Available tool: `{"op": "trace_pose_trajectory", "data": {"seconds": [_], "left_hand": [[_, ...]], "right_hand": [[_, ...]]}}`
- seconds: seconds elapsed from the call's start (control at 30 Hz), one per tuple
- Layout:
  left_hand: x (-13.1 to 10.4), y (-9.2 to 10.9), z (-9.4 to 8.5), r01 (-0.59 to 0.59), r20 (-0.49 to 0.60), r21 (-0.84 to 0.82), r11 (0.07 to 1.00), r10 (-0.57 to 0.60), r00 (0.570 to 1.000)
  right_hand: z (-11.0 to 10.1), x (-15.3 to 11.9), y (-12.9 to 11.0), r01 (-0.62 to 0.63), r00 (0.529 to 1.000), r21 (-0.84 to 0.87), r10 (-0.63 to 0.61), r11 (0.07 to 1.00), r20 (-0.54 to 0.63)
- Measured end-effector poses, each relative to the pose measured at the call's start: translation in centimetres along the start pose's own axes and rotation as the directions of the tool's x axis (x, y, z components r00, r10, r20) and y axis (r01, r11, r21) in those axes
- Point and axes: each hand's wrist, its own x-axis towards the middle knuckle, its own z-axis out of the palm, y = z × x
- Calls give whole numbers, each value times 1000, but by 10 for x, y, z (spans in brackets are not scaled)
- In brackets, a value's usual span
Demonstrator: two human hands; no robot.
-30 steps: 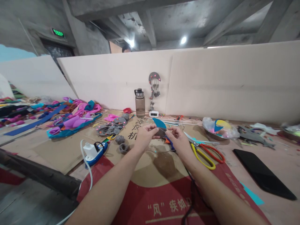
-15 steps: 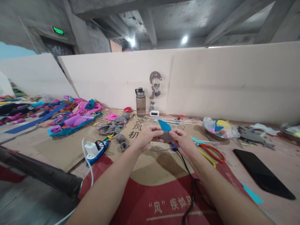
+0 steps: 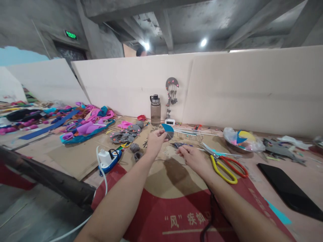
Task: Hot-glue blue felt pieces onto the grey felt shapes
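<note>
Raised over the cardboard, my left hand pinches a felt piece between thumb and fingers. The piece is blue at its pointed top and grey lower down. My right hand is low over the cardboard, its fingers drawn together; what they hold, if anything, cannot be made out. Just behind those fingertips lies a small grey-blue bundle. Scissors with one red and one yellow handle lie to the right of my right hand, blades pointing away. A black cable runs under my right forearm.
A water bottle and a small white digital clock stand by the partition. A blue power strip, grey yarn balls and felt scraps lie left. On the right are a metal bowl and a phone.
My hands have parted. The left hand keeps the blue and grey felt piece; the right hand has let go of it and dropped lower. The view has turned slightly left.
</note>
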Motion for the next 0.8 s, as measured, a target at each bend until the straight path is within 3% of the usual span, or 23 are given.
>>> {"op": "trace_pose_trajectory", "data": {"seconds": [0.07,0.2,0.37,0.4,0.47,0.57,0.67,0.8], "left_hand": [[2,-1,-2,-39,-24,-12,999,39,999],[2,-1,-2,-86,-52,-58,995,83,995],[7,7,-9,-184,-148,-170,968,159,976],[8,9,-11,-205,-170,-206,957,172,970],[11,11,-15,-221,-184,-249,943,178,967],[11,12,-15,-204,-166,-251,946,165,972],[8,10,-9,-188,-143,-244,951,157,977],[2,10,-4,-195,-117,-248,949,171,978]], "right_hand": [[-3,-2,-3,11,1000,-76,-8,997,27],[-17,0,2,-44,996,-208,26,977,-87],[-25,7,16,-70,991,67,62,995,116],[-25,9,20,-78,994,121,68,990,88],[-27,14,29,-94,991,126,105,988,-82],[-30,19,45,-146,957,-141,104,979,-271],[-28,20,54,-176,967,-440,70,880,-247],[-15,17,56,-215,976,-657,138,723,-168]]}}
